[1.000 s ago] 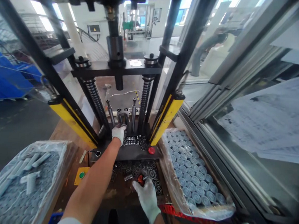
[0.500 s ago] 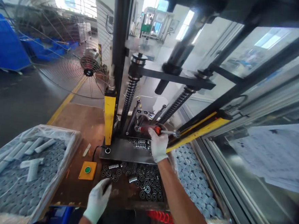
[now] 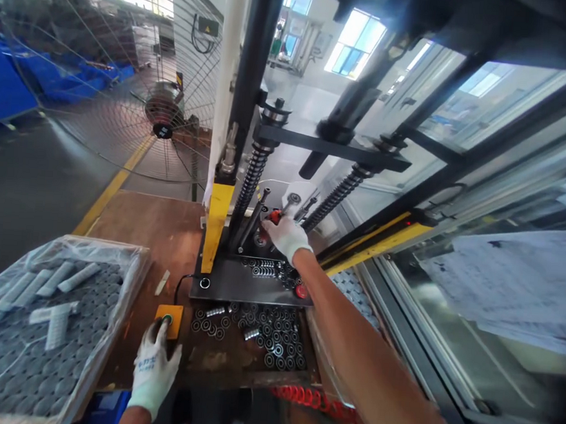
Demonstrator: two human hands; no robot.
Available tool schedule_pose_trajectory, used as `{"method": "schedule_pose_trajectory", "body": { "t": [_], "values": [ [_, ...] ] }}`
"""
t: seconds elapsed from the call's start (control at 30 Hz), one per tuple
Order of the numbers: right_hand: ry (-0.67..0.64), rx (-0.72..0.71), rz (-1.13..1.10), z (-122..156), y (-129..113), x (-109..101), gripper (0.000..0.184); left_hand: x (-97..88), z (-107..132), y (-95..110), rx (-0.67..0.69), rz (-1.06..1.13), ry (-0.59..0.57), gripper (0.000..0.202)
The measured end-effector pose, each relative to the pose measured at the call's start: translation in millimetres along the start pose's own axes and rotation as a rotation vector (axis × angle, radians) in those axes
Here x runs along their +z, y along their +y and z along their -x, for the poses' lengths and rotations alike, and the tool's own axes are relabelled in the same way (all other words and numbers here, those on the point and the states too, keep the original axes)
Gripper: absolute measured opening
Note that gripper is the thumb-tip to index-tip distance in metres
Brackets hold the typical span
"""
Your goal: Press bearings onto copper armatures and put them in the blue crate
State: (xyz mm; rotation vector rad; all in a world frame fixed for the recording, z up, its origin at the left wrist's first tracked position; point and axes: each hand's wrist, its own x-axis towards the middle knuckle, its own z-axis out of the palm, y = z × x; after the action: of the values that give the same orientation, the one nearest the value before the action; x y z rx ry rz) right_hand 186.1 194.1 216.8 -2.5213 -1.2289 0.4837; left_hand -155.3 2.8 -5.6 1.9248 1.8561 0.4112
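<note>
My left hand (image 3: 154, 366), in a white glove, lies over the yellow button box (image 3: 175, 329). Its fingers are stretched out, fingertips at the green button (image 3: 167, 319), which they partly cover. Below the press's black crossbar (image 3: 333, 147), my gloved right hand (image 3: 286, 236) is closed around a red-and-metal rod (image 3: 275, 216) with a round metal end (image 3: 293, 199). The rod's lower end stands at the fixture between the guide posts; my hand hides part of this contact. Small bearings (image 3: 265, 271) lie in rows on the metal base plate (image 3: 239, 291) in front.
Many loose bearings (image 3: 280, 351) cover the tray nearest me. A plastic-lined box (image 3: 128, 272) of grey wrapped parts stands at left, another (image 3: 355, 293) at right. Yellow uprights (image 3: 217, 227) flank the press. A red stop button (image 3: 301, 291) sits on the base plate; behind is a large fan (image 3: 164, 110).
My left hand has moved left from beside the bearings onto the button box. My right hand has shifted inward and up, turning the rod from nearly level to steeply tilted. The view has shifted slightly.
</note>
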Motion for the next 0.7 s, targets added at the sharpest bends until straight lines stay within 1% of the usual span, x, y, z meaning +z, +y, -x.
{"method": "schedule_pose_trajectory", "body": {
  "t": [0.1, 0.2, 0.27, 0.3, 0.33, 0.37, 0.4, 0.43, 0.47, 0.5, 0.53, 0.57, 0.6, 0.63, 0.7],
  "values": [
    [-0.064, -0.017, 0.043, -16.5, -4.9, 2.4, 0.053, -1.0, 1.2, -1.2, -0.004, 0.002, -0.001, 0.055],
    [-0.077, -0.021, 0.022, -20.9, -3.4, -1.6, 0.058, -0.6, -1.0, 0.6, -0.02, -0.007, -0.014, 0.053],
    [-0.048, -0.036, -0.039, -8.8, 1.5, -4.0, 0.064, -0.2, -3.3, 5.8, -0.067, -0.024, -0.024, 0.051],
    [-0.017, -0.056, -0.092, 3.7, 6.4, -1.1, 0.067, -1.1, -3.9, 10.1, -0.1, -0.035, -0.025, 0.05],
    [0.023, -0.086, -0.161, 20.9, 13.8, 6.4, 0.069, -3.0, -3.6, 15.6, -0.128, -0.044, -0.028, 0.05],
    [0.053, -0.122, -0.236, 42.5, 24.2, 19.3, 0.07, -6.3, -2.5, 22.0, -0.149, -0.052, -0.033, 0.05],
    [0.058, -0.166, -0.308, 67.8, 37.9, 37.4, 0.069, -10.9, -0.8, 28.9, -0.166, -0.06, -0.04, 0.051],
    [0.028, -0.196, -0.365, 95.7, 54.7, 59.7, 0.067, -16.3, 0.7, 35.9, -0.176, -0.066, -0.054, 0.053],
    [-0.086, -0.232, -0.381, 125.3, 73.8, 84.6, 0.064, -21.9, 1.2, 42.3, -0.192, -0.072, -0.071, 0.055],
    [-0.269, -0.268, -0.362, 155.1, 93.7, 110.1, 0.06, -27.1, 0.3, 47.3, -0.216, -0.079, -0.078, 0.056],
    [-0.438, -0.284, -0.32, 183.8, 113.1, 134.4, 0.058, -31.4, -2.3, 50.5, -0.24, -0.084, -0.083, 0.057],
    [-0.557, -0.301, -0.244, 209.9, 130.5, 156.0, 0.058, -34.7, -6.2, 52.0, -0.257, -0.095, -0.088, 0.059],
    [-0.635, -0.328, -0.159, 232.1, 144.6, 174.0, 0.059, -37.1, -10.8, 52.1, -0.268, -0.113, -0.084, 0.06],
    [-0.662, -0.356, -0.075, 249.3, 154.8, 188.3, 0.061, -39.1, -15.3, 51.6, -0.265, -0.12, -0.083, 0.059],
    [-0.654, -0.411, 0.064, 267.5, 163.1, 206.7, 0.069, -43.1, -22.2, 51.6, -0.278, -0.1, -0.124, 0.054]
  ]
}}
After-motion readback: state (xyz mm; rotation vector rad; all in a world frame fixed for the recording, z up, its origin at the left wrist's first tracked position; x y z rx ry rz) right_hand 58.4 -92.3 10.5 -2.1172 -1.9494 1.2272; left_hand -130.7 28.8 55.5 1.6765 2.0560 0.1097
